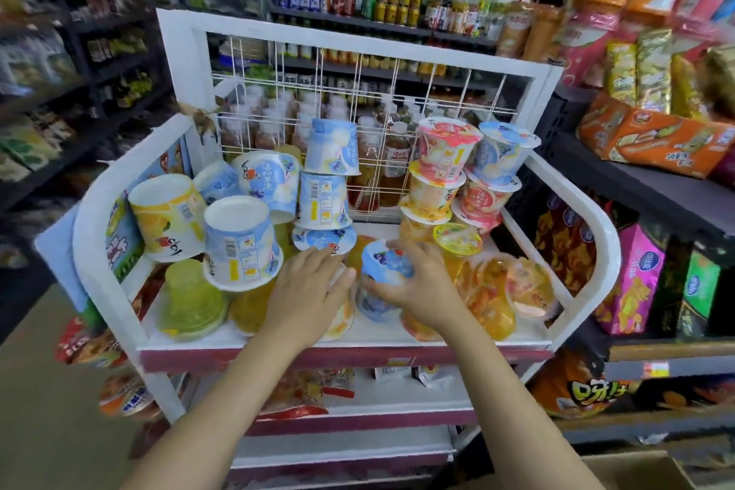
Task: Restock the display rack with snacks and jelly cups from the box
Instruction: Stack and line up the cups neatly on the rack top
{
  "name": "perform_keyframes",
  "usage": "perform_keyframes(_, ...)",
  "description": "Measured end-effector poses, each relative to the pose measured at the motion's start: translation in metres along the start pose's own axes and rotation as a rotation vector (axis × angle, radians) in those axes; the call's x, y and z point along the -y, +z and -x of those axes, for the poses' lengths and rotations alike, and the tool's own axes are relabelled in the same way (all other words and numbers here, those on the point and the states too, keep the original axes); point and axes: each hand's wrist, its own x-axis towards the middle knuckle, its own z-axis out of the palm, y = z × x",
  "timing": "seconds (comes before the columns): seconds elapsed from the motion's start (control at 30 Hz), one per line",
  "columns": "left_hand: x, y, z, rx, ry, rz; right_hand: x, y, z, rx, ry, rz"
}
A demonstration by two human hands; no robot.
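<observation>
A white display rack point(115, 263) with a wire grid back is seen, and its top shelf is crowded with jelly cups. At the centre front, a blue jelly cup point(384, 282) is stood upright, lid up. Behind it, blue cups point(330, 175) are stacked upside down. On the left, a yellow cup point(165, 217) is tilted on its side. On the right, pink and blue cups point(445, 155) are piled. A corner of the cardboard box point(636, 469) is visible at the lower right.
</observation>
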Motion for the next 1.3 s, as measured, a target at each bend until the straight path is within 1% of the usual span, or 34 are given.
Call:
perform_keyframes(0.1,-0.007,-0.006,-0.011,-0.049,0.021,-0.048,0.006,-0.017,-0.005,-0.079,-0.003,-0.050)
perform_keyframes(0.17,-0.009,-0.003,-0.020,-0.090,0.023,-0.029,0.008,-0.025,-0.013,-0.143,-0.010,-0.064)
perform_keyframes(0.27,-0.011,0.004,-0.029,-0.133,0.015,-0.038,0.004,-0.028,-0.027,-0.234,-0.053,-0.109)
perform_keyframes(0.33,-0.013,0.009,-0.034,-0.162,0.039,-0.069,0.000,-0.027,-0.039,-0.276,-0.072,-0.128)
perform_keyframes(0.43,-0.017,0.010,-0.046,-0.144,0.048,-0.104,-0.005,-0.024,-0.060,-0.331,-0.099,-0.135)
perform_keyframes(0.5,-0.018,0.009,-0.057,-0.107,0.018,-0.123,-0.007,-0.021,-0.075,-0.306,-0.114,-0.134)
perform_keyframes(0.6,-0.015,0.010,-0.066,-0.052,-0.040,-0.223,-0.015,-0.014,-0.094,-0.241,-0.179,-0.099)
perform_keyframes(0.7,-0.012,0.013,-0.068,-0.068,-0.050,-0.228,-0.022,-0.005,-0.108,-0.180,-0.217,-0.047)
perform_keyframes(0.83,-0.012,0.013,-0.068,-0.069,-0.050,-0.205,-0.032,0.011,-0.122,-0.172,-0.237,0.036)
perform_keyframes(0.9,-0.013,0.012,-0.067,-0.067,-0.049,-0.206,-0.037,0.017,-0.129,-0.094,-0.213,0.044)
perform_keyframes(1.0,-0.013,0.011,-0.065,-0.056,-0.054,-0.211,-0.041,0.018,-0.132,0.085,-0.136,0.060)
perform_keyframes(1.03,-0.014,0.010,-0.065,-0.056,-0.057,-0.199,-0.043,0.019,-0.133,0.109,-0.131,0.068)
perform_keyframes(1.13,-0.015,0.009,-0.065,-0.075,-0.056,-0.165,-0.046,0.015,-0.133,0.108,-0.142,0.060)
perform_keyframes(1.23,-0.016,0.008,-0.065,-0.066,-0.058,-0.170,-0.046,0.011,-0.132,0.044,-0.178,0.046)
perform_keyframes(1.3,-0.016,0.008,-0.065,-0.063,-0.058,-0.170,-0.042,0.009,-0.130,0.035,-0.178,0.004)
